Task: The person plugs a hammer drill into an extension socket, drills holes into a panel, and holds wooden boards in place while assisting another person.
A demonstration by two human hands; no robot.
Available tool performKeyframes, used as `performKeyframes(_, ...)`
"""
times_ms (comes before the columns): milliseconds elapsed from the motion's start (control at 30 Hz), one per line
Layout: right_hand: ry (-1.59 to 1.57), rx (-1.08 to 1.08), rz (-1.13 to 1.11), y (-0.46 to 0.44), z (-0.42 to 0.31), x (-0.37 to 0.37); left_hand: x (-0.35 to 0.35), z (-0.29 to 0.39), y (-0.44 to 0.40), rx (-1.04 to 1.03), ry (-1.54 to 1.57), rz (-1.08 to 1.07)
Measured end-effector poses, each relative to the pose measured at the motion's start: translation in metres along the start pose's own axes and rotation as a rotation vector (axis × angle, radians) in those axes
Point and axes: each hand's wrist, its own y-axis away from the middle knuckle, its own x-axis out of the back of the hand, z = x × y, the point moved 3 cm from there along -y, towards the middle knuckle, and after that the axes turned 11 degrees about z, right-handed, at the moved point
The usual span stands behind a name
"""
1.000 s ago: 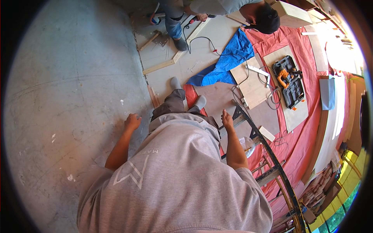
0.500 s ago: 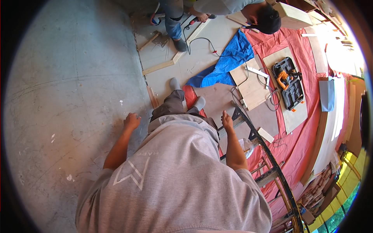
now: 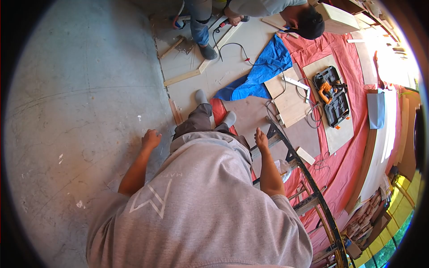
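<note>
While left hand point(image 3: 151, 140) half-curls — right hand point(image 3: 261, 139) hangs straight-fingered.

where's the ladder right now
In the head view, the ladder runs down the lower right, from beside the person's right hand, with the red sheet beyond it.

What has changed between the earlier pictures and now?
The co-worker's head has shifted slightly toward the picture's right. Nothing was visibly picked up or released. Unchanged: left hand and right hand, both empty; ladder; blue tarp.
</note>
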Motion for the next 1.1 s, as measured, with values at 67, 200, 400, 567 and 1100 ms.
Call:
performKeyframes(67,-0.002,-0.016,-0.002,-0.002,0.003,-0.002,-0.001,-0.002,-0.001,-0.005,0.008,0.004)
performKeyframes(200,-0.006,-0.003,-0.01,-0.002,0.005,-0.002,-0.002,-0.002,-0.001,0.004,0.007,-0.004)
performKeyframes(400,-0.011,-0.001,-0.016,-0.001,0.005,-0.004,-0.01,-0.006,-0.002,0.008,0.017,-0.015)
performKeyframes(567,-0.03,-0.011,0.006,-0.001,0.008,-0.008,-0.01,-0.008,-0.001,-0.003,0.02,0.004)
performKeyframes(1100,-0.015,-0.009,0.008,-0.002,0.008,-0.006,-0.012,-0.01,-0.001,0.009,0.014,-0.022)
